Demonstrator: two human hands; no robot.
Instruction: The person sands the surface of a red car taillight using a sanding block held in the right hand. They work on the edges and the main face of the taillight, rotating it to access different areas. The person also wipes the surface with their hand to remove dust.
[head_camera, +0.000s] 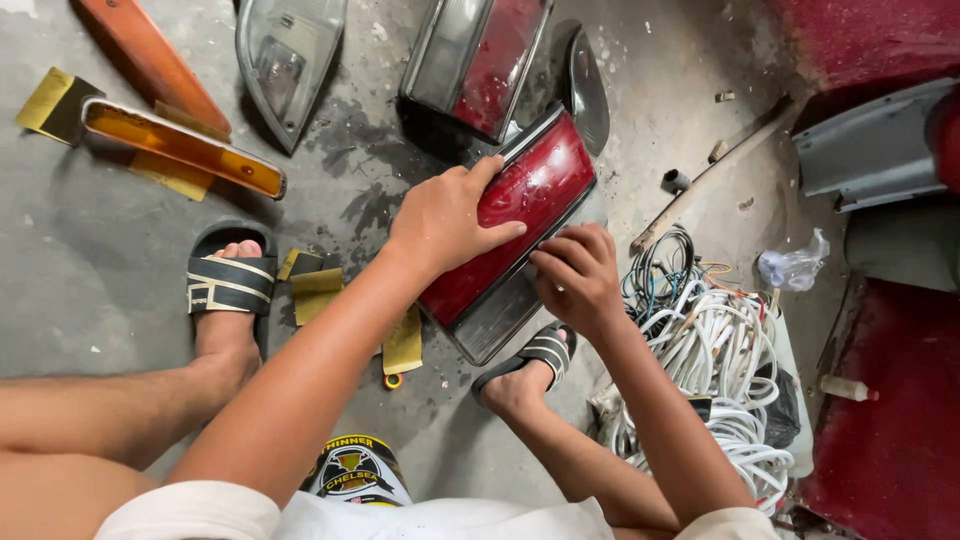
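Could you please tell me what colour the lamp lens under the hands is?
Dark red lens with a grey strip along its edge; head view.

A glossy red plastic tail-light lens (528, 210) is pressed flat by the left hand (445, 218) and pinched at its edge by the right hand (578, 272), beside coiled white cables (720, 350).
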